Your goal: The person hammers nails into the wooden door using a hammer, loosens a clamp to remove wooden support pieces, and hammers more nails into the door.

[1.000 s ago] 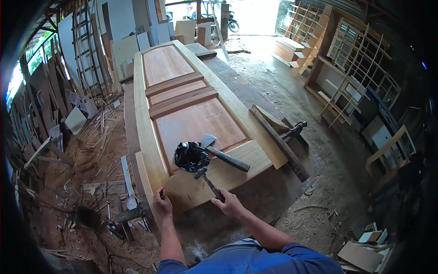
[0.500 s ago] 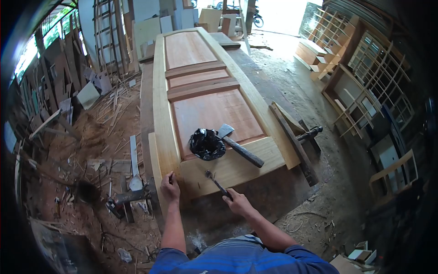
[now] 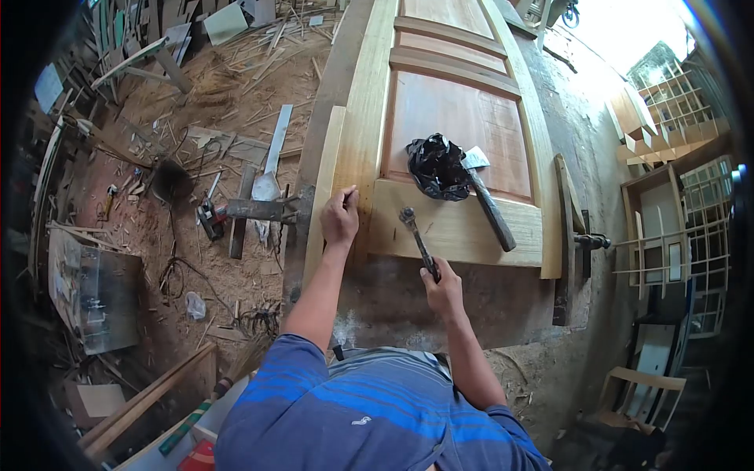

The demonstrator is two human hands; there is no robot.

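Hammer (image 3: 421,245) shifted away from black bag (image 3: 437,166): slim, dark-handled, metal-headed

Bright daylight (image 3: 601,39) is flooding the upper right; wood scraps (image 3: 239,147) are littering the floor (image 3: 208,74); a wooden frame (image 3: 648,378) is standing lower right.

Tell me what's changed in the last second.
The right hand has drawn the hammer back from the bag, toward the left hand. The view swung left. Nothing visibly gripped or released. Bag and axe still lie on the door; left hand stays by its corner.
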